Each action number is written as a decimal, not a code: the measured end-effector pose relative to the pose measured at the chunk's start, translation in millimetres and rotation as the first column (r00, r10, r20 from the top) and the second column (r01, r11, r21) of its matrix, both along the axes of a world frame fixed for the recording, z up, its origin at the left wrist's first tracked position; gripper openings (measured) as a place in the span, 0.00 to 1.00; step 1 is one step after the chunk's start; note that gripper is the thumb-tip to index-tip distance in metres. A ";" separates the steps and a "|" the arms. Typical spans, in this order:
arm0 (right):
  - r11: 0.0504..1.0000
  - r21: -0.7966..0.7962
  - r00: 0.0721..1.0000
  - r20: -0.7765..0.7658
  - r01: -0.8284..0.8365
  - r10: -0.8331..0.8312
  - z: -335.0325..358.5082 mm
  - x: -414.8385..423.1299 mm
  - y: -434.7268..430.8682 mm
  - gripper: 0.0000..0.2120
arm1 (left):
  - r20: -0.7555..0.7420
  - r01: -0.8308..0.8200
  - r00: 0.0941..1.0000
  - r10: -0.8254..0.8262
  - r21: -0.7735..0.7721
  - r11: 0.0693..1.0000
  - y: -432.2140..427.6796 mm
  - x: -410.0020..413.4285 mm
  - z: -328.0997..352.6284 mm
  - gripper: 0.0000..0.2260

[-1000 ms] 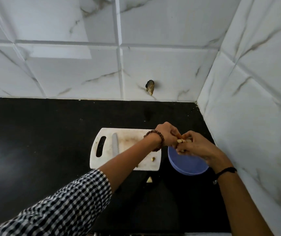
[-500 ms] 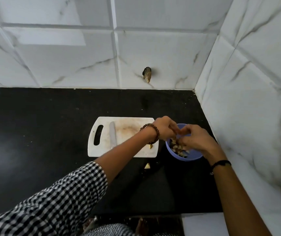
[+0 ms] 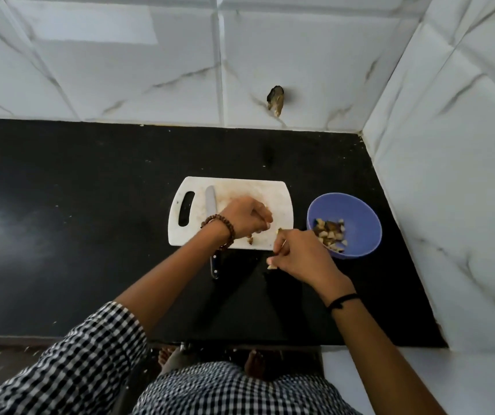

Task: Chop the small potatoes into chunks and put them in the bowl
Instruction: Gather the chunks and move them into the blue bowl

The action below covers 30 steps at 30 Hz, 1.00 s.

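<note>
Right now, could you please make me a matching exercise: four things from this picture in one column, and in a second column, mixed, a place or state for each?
Column one:
1. knife
2. bowl
3. left hand
4. right hand

Column two:
A. blue, right of the cutting board, with potato chunks inside
B. pinching a potato piece near the board's near right corner
C. blade on the board, handle past its near edge
D. over the board, beaded bracelet on its wrist

Pairs: 1-C, 2-A, 3-D, 4-B
</note>
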State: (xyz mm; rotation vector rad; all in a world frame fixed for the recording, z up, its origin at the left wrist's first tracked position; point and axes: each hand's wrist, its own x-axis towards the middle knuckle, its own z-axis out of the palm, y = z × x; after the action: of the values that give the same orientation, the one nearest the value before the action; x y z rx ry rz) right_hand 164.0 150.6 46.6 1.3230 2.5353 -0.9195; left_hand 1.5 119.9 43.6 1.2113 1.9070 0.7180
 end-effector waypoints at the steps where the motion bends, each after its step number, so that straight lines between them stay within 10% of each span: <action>1: 1.000 0.011 0.999 0.037 -0.011 0.010 -3.6 -1.4 -3.9 0.09 | -0.001 -0.024 1.000 0.024 -0.004 1.000 -3.9 -2.5 -3.0 0.06; 11: 0.994 0.047 0.973 0.215 -0.097 0.085 -14.9 -11.2 -11.9 0.14 | 0.005 -0.090 0.996 0.090 -0.043 0.995 -20.3 -10.7 -24.8 0.06; 23: 0.943 0.243 0.968 -0.165 0.226 -0.189 12.3 20.8 24.9 0.05 | 0.185 -0.059 0.981 0.066 -0.042 0.997 -0.1 7.9 -18.3 0.06; 30: 0.925 0.272 0.964 -0.049 0.266 -0.262 -2.7 43.6 56.4 0.11 | 0.172 -0.096 0.980 0.099 -0.026 0.995 -3.6 -0.4 -16.6 0.06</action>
State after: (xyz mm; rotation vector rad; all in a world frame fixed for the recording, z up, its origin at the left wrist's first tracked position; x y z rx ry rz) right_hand 207.7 207.1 43.9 1.7799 2.6109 -0.6263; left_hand 1.1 116.3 27.0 1.0151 1.8334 0.8290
